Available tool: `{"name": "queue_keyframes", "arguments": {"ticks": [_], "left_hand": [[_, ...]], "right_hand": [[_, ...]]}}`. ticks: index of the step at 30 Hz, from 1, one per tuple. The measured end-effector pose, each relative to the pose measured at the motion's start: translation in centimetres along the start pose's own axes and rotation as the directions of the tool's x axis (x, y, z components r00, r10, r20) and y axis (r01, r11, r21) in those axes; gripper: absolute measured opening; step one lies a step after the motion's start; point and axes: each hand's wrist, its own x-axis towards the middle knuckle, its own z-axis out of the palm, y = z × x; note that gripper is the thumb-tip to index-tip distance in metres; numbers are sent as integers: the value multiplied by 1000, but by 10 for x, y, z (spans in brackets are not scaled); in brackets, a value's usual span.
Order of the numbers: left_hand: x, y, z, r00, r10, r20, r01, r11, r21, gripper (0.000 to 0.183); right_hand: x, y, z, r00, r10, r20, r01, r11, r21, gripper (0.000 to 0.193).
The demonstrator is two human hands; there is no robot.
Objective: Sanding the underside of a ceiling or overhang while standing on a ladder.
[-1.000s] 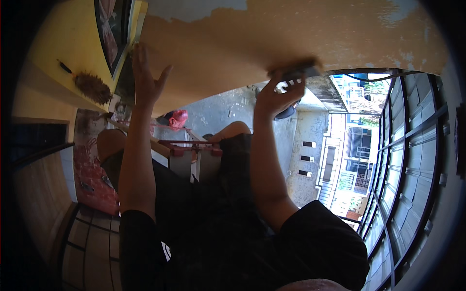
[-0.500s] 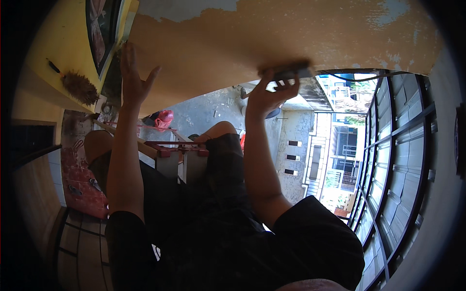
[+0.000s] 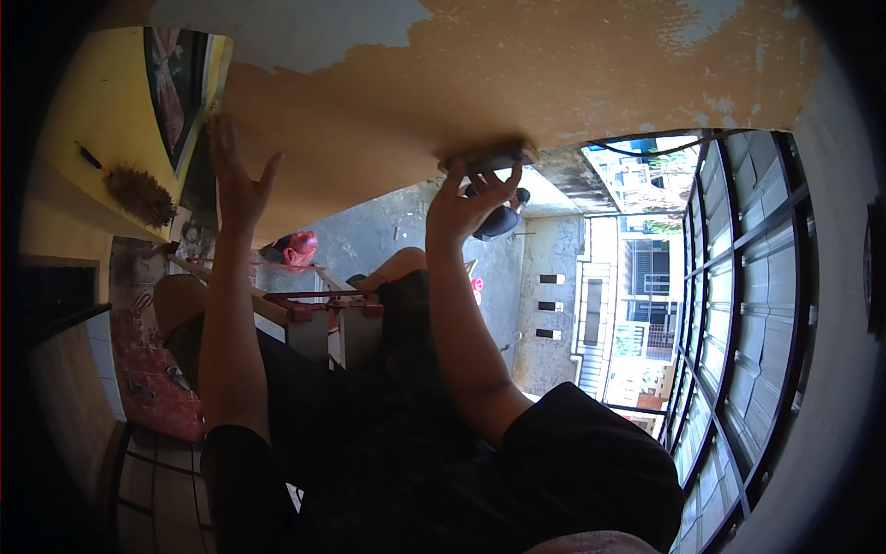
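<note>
In my right hand (image 3: 466, 205) is a flat rectangular block, likely a sanding block (image 3: 489, 158), with the fingers gripping its near side. Its face lies against the brown-orange wall (image 3: 351, 111), close to the wall's lower edge in the picture. My left hand (image 3: 242, 189) is raised at the left part of the same wall. Its fingers are stretched out and the thumb stands apart, holding nothing; the fingertips seem to rest on the wall. Pale grey patches show through the brown coat farther up.
Under my legs stands a stepladder (image 3: 309, 303) with reddish parts. A feather duster (image 3: 138, 192) is on the yellow wall at left, near a window (image 3: 175, 97). Below are a red bag (image 3: 300, 247) and a crouching person (image 3: 499, 220). A metal-framed roof (image 3: 752, 277) spans the right.
My right hand has slid the block leftward along the wall. My left hand keeps its place on the wall, while the whole view has shifted slightly.
</note>
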Motion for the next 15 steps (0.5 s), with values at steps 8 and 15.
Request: {"name": "queue_keyframes", "arguments": {"ticks": [8,15], "left_hand": [[5,-1,-4,1000,7,21,-7,1000,8,85],[4,-5,-5,1000,-3,-7,3,1000,2,82]], "right_hand": [[48,-24,-16,991,-99,-85,84,981,-175,76],[13,-6,0,992,-123,-18,114,956,-271,76]]}}
